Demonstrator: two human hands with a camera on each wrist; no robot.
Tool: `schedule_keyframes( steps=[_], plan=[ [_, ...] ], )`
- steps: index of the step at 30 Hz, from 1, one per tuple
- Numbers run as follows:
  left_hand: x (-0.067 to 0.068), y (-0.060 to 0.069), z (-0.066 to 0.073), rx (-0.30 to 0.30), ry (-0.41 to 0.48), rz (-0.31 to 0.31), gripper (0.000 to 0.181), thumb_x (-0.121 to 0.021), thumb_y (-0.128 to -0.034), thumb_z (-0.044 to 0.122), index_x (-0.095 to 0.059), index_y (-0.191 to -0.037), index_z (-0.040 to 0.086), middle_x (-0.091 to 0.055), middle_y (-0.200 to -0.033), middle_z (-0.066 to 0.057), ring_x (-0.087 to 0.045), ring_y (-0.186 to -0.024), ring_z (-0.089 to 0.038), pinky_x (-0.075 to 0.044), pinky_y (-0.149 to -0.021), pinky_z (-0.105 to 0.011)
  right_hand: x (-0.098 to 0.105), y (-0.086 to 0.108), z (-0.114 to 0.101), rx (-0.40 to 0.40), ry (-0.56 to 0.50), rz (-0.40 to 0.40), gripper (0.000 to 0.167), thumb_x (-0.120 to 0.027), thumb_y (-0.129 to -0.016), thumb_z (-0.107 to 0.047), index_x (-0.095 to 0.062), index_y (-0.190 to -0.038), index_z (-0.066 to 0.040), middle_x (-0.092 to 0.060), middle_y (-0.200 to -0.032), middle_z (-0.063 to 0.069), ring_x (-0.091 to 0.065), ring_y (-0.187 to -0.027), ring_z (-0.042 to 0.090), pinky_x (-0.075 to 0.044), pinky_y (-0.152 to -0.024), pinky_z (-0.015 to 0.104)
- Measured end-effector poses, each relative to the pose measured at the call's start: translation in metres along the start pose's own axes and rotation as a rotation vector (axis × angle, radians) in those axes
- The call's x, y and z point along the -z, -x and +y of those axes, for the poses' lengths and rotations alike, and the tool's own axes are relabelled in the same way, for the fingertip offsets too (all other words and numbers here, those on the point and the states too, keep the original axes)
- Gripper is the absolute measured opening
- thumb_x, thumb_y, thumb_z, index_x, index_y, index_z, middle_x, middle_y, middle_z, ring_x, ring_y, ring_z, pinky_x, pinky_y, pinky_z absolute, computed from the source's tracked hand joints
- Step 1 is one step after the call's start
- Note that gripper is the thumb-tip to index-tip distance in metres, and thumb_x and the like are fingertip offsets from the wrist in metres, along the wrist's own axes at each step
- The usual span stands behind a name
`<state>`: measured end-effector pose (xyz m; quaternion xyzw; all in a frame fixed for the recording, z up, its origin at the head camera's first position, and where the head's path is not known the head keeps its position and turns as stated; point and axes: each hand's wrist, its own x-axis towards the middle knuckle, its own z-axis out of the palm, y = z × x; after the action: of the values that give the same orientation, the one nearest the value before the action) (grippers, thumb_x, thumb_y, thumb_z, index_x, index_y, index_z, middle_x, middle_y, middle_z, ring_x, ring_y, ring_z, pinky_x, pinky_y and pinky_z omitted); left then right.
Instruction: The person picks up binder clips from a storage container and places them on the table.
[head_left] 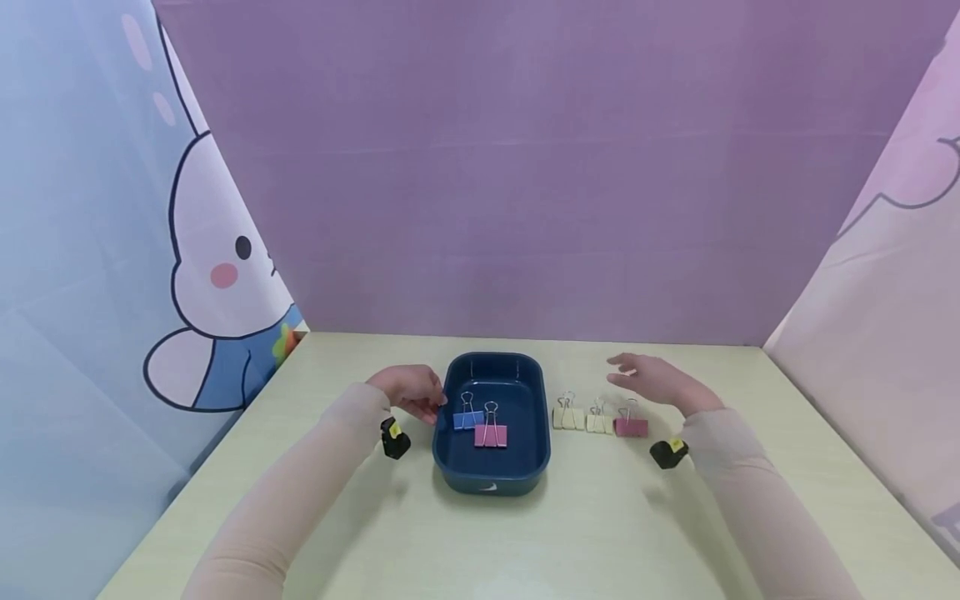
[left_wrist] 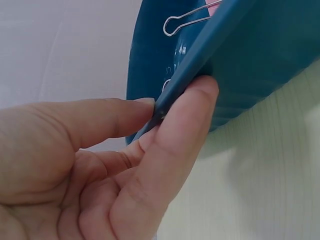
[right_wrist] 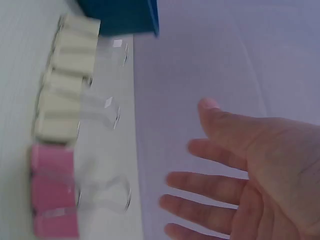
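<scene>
A dark blue tray (head_left: 491, 485) holds a blue binder clip (head_left: 468, 420) and a pink binder clip (head_left: 491, 436). My left hand (head_left: 414, 390) pinches the tray's left rim; in the left wrist view the thumb of that hand (left_wrist: 115, 160) is on one side of the wall (left_wrist: 200, 50) and fingers on the other. Right of the tray stand two cream clips (head_left: 568, 418) (head_left: 599, 423) and a dark pink clip (head_left: 632, 427) in a row. Above and behind that row, my right hand (head_left: 656, 382) hovers with fingers spread, holding nothing.
All of this is on a pale wood-grain table (head_left: 585, 533). A purple cloth (head_left: 525, 167) hangs behind its back edge. Printed cloths stand at the left (head_left: 75, 250) and right (head_left: 885, 333) sides.
</scene>
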<state>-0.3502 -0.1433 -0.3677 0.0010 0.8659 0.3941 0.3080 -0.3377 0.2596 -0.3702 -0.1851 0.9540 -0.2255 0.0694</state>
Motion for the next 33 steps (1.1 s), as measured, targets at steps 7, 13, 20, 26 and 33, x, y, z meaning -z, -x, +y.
schedule_keyframes(
  steps=[7, 13, 20, 26, 33],
  plan=[
    [0.000, 0.001, 0.001, -0.005, -0.001, -0.008, 0.020, -0.055, -0.0971, 0.008, -0.060, -0.110, -0.007, -0.062, -0.078, -0.011, -0.064, -0.061, -0.014, -0.060, -0.064, -0.025, -0.001, -0.017, -0.046, 0.088, 0.035, 0.062, 0.063, -0.052, -0.100, -0.037, -0.032, -0.150, -0.005, -0.035, -0.152, 0.021, -0.036, -0.137, 0.044, -0.031, -0.112, 0.060],
    [-0.001, 0.001, 0.003, -0.003, -0.004, -0.004, 0.020, -0.056, -0.0968, 0.009, -0.061, -0.108, -0.006, -0.062, -0.081, -0.012, -0.064, -0.062, -0.014, -0.060, -0.065, -0.025, 0.002, -0.031, -0.102, 0.167, 0.066, 0.063, 0.064, -0.053, -0.098, -0.040, -0.033, -0.150, -0.008, -0.037, -0.152, 0.016, -0.034, -0.140, 0.036, -0.031, -0.115, 0.055],
    [-0.002, 0.000, 0.005, -0.015, 0.009, -0.017, 0.020, -0.057, -0.0957, 0.008, -0.060, -0.109, -0.006, -0.063, -0.083, -0.013, -0.065, -0.064, -0.015, -0.060, -0.066, -0.026, -0.022, -0.051, -0.153, 0.274, 0.151, -0.037, 0.064, -0.055, -0.097, -0.040, -0.035, -0.149, -0.010, -0.040, -0.152, 0.011, -0.037, -0.140, 0.030, -0.033, -0.116, 0.047],
    [-0.002, 0.001, 0.005, -0.022, 0.020, -0.028, 0.019, -0.057, -0.0950, 0.005, -0.060, -0.109, -0.006, -0.063, -0.082, -0.013, -0.065, -0.063, -0.015, -0.060, -0.065, -0.026, -0.052, -0.060, -0.172, 0.210, 0.251, -0.243, 0.063, -0.059, -0.096, -0.038, -0.038, -0.148, -0.011, -0.041, -0.151, 0.009, -0.040, -0.139, 0.025, -0.034, -0.116, 0.043],
    [-0.003, 0.001, 0.005, -0.020, 0.015, -0.022, 0.018, -0.057, -0.0946, 0.005, -0.061, -0.108, -0.007, -0.063, -0.082, -0.013, -0.065, -0.063, -0.015, -0.060, -0.065, -0.026, -0.070, -0.065, -0.171, 0.098, 0.301, -0.321, 0.053, -0.062, -0.094, -0.034, -0.051, -0.139, -0.008, -0.054, -0.141, 0.008, -0.053, -0.128, 0.022, -0.041, -0.111, 0.045]
  ],
)
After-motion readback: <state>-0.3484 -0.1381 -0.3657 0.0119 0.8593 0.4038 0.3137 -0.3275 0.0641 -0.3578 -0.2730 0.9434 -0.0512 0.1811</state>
